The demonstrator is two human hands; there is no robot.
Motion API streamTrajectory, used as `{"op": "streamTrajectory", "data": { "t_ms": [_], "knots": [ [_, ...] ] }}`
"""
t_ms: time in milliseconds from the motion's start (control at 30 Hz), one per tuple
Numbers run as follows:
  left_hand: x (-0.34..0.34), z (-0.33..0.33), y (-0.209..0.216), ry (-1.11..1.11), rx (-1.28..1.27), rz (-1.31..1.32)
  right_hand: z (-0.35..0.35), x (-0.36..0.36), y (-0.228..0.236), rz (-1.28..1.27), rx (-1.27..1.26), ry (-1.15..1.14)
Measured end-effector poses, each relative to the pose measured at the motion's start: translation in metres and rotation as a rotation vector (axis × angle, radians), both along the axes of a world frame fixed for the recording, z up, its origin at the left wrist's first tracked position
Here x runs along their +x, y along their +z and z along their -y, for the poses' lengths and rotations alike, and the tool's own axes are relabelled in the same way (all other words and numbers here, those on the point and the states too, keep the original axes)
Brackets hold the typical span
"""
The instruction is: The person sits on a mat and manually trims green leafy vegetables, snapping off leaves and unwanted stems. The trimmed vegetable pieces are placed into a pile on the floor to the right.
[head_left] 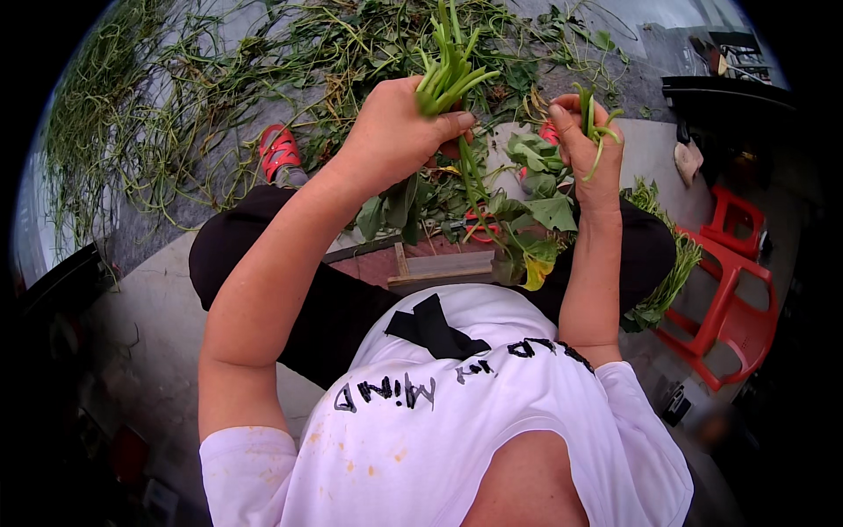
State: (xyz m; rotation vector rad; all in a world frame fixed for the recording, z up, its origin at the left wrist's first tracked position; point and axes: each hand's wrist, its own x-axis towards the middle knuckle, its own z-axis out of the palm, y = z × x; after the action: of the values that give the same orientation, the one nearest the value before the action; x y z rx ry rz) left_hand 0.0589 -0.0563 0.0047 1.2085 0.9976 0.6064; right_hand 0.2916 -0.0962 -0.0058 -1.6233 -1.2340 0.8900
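Observation:
My left hand [391, 132] is wrapped round a bunch of cut green stems [452, 75], their ends standing up past the thumb. Below this fist hang a long stem and broad leaves [399, 209]. Level with it and to the right, my right hand [593, 154] is closed on a few shorter green stems [588, 119], one curling down over the fingers. Leafy greens [549, 206], one leaf yellowing, hang or lie between the two hands; what holds them up is hidden. Red-handled scissors [479, 224] show low between my knees, partly covered by leaves.
Loose vines and leaves [307, 61] spread over the grey ground ahead, thickest at the far left. A pile of green stems [672, 263] lies beside my right knee. Red plastic stools [729, 303] stand at right. A wooden frame [443, 265] lies before my lap, near my red shoe [279, 151].

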Motion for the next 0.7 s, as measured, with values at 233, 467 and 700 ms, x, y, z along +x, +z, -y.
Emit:
{"op": "streamTrajectory", "data": {
  "t_ms": [233, 467, 700],
  "knots": [
    [-0.003, -0.007, 0.005, 0.075, 0.057, 0.052, 0.016, -0.057, 0.022, -0.165, -0.203, 0.416],
    [-0.007, -0.004, 0.014, 0.001, 0.089, -0.053, 0.013, -0.071, 0.02, 0.226, 0.142, 0.316],
    [-0.009, -0.001, 0.013, -0.075, 0.079, -0.177, -0.005, -0.06, 0.001, 0.736, 0.372, 0.162]
  ]
}}
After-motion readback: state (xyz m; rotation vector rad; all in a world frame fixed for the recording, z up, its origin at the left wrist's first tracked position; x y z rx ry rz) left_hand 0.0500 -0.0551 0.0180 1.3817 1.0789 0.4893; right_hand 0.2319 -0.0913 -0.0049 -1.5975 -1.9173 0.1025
